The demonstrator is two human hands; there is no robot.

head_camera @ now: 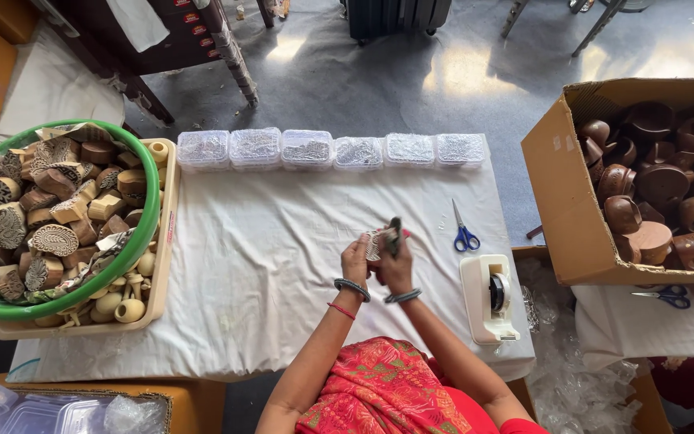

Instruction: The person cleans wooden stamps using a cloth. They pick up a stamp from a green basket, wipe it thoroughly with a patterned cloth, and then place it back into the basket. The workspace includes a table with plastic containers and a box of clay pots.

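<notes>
A desk (267,265) draped in white cloth fills the middle of the view. To its right an open cardboard box (560,201) holds a heap of dark brown wooden bowls and cups. On the desk's left end a green basin (148,210) sits inside a beige tray (162,265), piled with carved wooden printing blocks, with pale wooden knobs lying in the tray beneath it. Along the far edge stands a row of six clear plastic boxes (331,150), touching side by side. A white tape dispenser (487,299) rests near the desk's right edge, with blue-handled scissors (464,233) just beyond it. Above the cloth, near the middle of the desk, the left hand (357,259) is closed around a small carved block (374,243), fingers curled on it. The right hand (397,265), touching the left, pinches a dark brush-like tool (395,233) against the block; its exact kind cannot be told.
</notes>
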